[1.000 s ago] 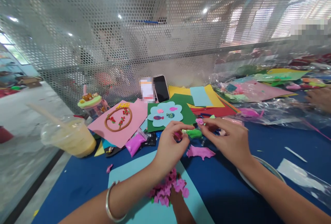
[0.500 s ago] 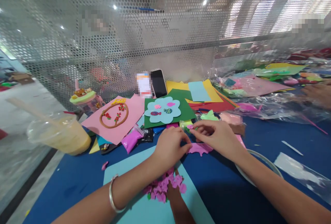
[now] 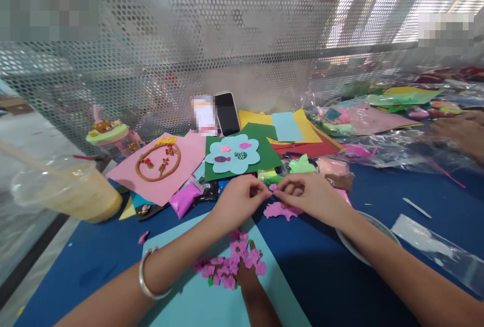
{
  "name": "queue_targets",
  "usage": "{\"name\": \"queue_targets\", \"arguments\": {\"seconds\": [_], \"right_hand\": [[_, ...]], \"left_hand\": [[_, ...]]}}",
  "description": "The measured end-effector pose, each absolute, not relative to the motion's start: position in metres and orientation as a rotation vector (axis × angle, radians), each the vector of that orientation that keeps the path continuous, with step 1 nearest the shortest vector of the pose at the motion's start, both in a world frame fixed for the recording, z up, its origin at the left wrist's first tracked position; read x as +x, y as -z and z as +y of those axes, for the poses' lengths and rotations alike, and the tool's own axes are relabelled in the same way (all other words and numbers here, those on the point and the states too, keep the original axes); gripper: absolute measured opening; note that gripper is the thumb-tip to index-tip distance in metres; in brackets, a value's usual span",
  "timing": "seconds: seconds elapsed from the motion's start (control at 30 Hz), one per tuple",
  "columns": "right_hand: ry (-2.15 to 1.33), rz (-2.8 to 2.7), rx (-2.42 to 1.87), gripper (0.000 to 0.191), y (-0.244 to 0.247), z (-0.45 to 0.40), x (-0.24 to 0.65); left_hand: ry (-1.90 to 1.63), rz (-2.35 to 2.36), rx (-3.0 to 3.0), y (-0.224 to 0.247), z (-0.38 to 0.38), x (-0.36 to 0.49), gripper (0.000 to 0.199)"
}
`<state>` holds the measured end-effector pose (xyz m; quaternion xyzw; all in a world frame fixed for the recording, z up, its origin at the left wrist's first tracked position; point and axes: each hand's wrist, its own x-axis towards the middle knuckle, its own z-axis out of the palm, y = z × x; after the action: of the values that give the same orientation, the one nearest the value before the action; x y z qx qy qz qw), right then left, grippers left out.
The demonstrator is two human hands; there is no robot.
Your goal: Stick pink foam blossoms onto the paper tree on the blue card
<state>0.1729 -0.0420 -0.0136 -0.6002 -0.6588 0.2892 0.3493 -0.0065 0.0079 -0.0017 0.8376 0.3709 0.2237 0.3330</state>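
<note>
My left hand point(image 3: 240, 198) and my right hand point(image 3: 310, 196) meet fingertip to fingertip above the blue table. Thumb and forefinger are pinched on each, and a small piece of pink clay point(image 3: 273, 187) shows between them. Just below lies a larger flattened lump of pink clay point(image 3: 282, 211). Under my left forearm is a light blue sheet point(image 3: 181, 286). It bears a tree with a brown trunk point(image 3: 252, 286), pink clumped blossoms point(image 3: 227, 266) and a few green bits.
Left stand a drink cup point(image 3: 68, 191) and a decorated lidded cup point(image 3: 109, 138). A pink card point(image 3: 124, 168), green card point(image 3: 270, 158) and phone point(image 3: 227, 114) lie along the mesh screen point(image 3: 264, 24). A round container point(image 3: 344, 241) sits under my right forearm; another person's hand point(image 3: 459, 133) is far right.
My left fingertips have come up from the pink lump to meet my right fingertips at the small pink piece. The whole view has shifted slightly.
</note>
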Motion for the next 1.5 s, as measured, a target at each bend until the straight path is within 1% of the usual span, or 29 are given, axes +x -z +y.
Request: {"name": "queue_targets", "arguments": {"seconds": [0.13,0.27,0.4,0.47,0.7,1.0,1.2,1.37,1.5], "right_hand": [[-0.778,-1.645,-1.555,0.017,0.012,-0.042,0.172],[-0.796,-1.5,-1.559,0.021,0.012,-0.041,0.171],[-0.764,-1.355,-1.508,0.028,0.012,-0.04,0.173],[-0.733,-1.33,-1.487,0.028,0.012,-0.04,0.174],[-0.579,-1.324,-1.515,0.025,0.008,-0.042,0.171],[-0.494,-1.365,-1.542,0.025,0.01,-0.041,0.169],[-0.376,-1.419,-1.568,0.019,0.011,-0.043,0.169],[-0.228,-1.477,-1.559,0.013,0.012,-0.046,0.168],[-0.201,-1.503,-1.534,0.012,0.01,-0.048,0.166]], "left_hand": [[-0.743,1.009,1.857,-0.005,0.01,-0.006,0.021],[-0.756,1.05,1.612,-0.009,0.006,-0.003,0.023],[-0.765,1.056,1.422,-0.01,0.0,0.0,0.021],[-0.772,1.032,1.37,-0.012,-0.004,0.001,0.025],[-0.804,0.949,1.242,-0.014,-0.017,0.005,0.034],[-0.817,0.869,1.108,-0.01,-0.024,0.007,0.04],[-0.834,0.866,1.129,-0.009,-0.024,0.007,0.04],[-0.833,0.863,1.189,-0.009,-0.025,0.007,0.043],[-0.846,0.861,1.23,-0.01,-0.026,0.008,0.044]]}}
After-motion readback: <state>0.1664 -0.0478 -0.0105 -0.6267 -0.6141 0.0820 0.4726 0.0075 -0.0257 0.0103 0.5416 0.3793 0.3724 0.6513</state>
